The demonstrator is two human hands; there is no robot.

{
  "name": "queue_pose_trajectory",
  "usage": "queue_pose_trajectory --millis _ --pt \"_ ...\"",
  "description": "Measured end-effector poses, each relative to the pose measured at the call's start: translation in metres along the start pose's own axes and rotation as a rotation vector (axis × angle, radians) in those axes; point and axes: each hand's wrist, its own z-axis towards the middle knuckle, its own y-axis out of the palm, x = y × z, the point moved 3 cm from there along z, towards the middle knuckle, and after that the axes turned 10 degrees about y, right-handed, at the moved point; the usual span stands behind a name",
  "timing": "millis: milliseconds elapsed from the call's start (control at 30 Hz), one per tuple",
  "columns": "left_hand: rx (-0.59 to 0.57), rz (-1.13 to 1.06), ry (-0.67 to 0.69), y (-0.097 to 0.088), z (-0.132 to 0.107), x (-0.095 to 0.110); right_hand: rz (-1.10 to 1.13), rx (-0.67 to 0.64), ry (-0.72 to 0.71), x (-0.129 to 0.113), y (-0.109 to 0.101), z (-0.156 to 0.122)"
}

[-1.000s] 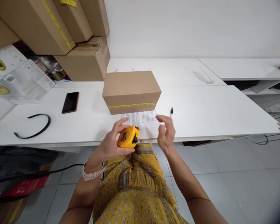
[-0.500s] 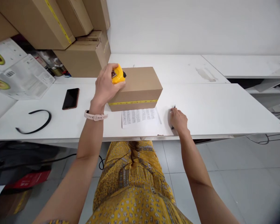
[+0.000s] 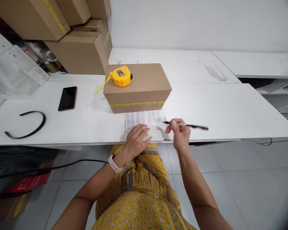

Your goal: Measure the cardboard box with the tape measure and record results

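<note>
Your right hand (image 3: 181, 136) pinching the pen (image 3: 193, 126), left hand (image 3: 135, 140) kinda resting on the sheet (image 3: 144, 118), fingers apart.

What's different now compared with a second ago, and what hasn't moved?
The left hand set the yellow plastic tape measure on top of the brown cardboard box, let go and came back to the printed white paper sheet. The right hand picked the thin black-and-white pen off the table. The box, black rectangular phone and black curved band stayed put.
</note>
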Motion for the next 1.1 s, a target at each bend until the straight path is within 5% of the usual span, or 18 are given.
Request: queue_pose_trajectory --millis 133,300,567,767,1100 --pt "-0.292 0.052 -0.005 0.024 -0.026 0.006 -0.081 -0.055 0.069 0.017 0.030 0.011" --pt "-0.424 0.112 -0.047 0.030 -0.022 0.008 -0.183 -0.189 0.061 0.026 0.046 0.028" --pt "-0.471 0.177 -0.091 0.047 -0.013 0.023 -0.118 -0.081 0.075 0.035 0.029 0.039" --pt "-0.445 0.163 -0.124 0.047 -0.012 0.019 -0.081 -0.288 0.232 0.032 0.024 0.041" --pt "-0.443 0.142 -0.140 0.045 -0.010 0.020 -0.367 -0.187 -0.015 0.027 0.036 0.039"
